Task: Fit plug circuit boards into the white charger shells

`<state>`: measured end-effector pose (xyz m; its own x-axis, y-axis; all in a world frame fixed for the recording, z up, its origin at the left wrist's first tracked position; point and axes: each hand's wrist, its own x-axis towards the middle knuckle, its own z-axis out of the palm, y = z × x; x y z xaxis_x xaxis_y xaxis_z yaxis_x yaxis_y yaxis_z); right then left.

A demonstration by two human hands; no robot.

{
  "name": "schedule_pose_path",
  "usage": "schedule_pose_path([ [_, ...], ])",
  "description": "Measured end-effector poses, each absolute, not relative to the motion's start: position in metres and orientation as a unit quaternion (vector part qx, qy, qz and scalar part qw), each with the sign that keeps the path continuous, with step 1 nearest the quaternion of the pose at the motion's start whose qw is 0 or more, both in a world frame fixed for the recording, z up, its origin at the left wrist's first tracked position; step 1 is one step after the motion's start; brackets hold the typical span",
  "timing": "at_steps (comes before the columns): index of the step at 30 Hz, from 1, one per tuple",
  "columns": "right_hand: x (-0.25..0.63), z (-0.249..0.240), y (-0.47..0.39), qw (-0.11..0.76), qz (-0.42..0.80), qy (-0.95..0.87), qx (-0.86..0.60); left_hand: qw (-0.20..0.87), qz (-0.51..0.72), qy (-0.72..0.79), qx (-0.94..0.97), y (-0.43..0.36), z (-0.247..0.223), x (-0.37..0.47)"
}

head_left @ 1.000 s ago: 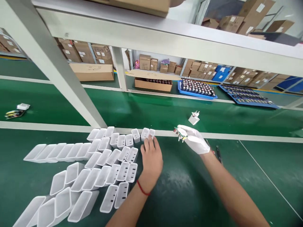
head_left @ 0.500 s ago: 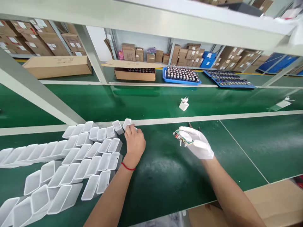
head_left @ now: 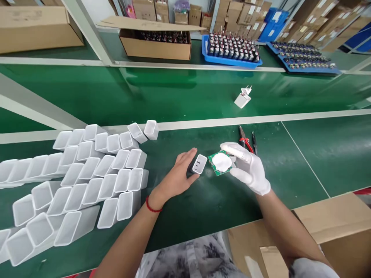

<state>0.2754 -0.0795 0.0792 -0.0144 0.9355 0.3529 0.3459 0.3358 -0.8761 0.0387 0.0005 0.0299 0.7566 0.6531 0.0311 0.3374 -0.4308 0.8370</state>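
"Head view: what's changed?"
"The left hand (head_left: 177, 175) has come back from the far end of the rows of white cases (head_left: 108, 185), now to its left. It grips one white case (head_left: 199, 164) between thumb and fingers, dark slots showing."
"And the right hand (head_left: 251, 170)?"
"Gloved, still pinching the green circuit board (head_left: 220, 162) with its white patch, at its fingertips."
"Are the two pieces touching?"
"No, just beside each other, between the hands. I'd judge that both parts are now at hand, but separate."
"Anything else near?"
"Red-handled pliers (head_left: 245, 141), just beyond the right hand."
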Motion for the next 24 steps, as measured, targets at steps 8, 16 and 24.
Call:
schedule_pose_path([
  [8, 0.259, 0.088, -0.083, 0.411, 0.105, -0.754, -0.501, 0.469, 0.231, 0.343, 0.780, -0.011, 0.033, 0.046],
  [16, 0.235, 0.111, -0.080, 0.281, -0.045, -0.822, -0.493, 0.477, 0.336, 0.261, 0.769, -0.018, 0.041, 0.033],
  [24, 0.222, 0.124, -0.073, 0.218, -0.087, -0.847, -0.478, 0.465, 0.361, 0.249, 0.769, -0.016, 0.035, 0.029],
])
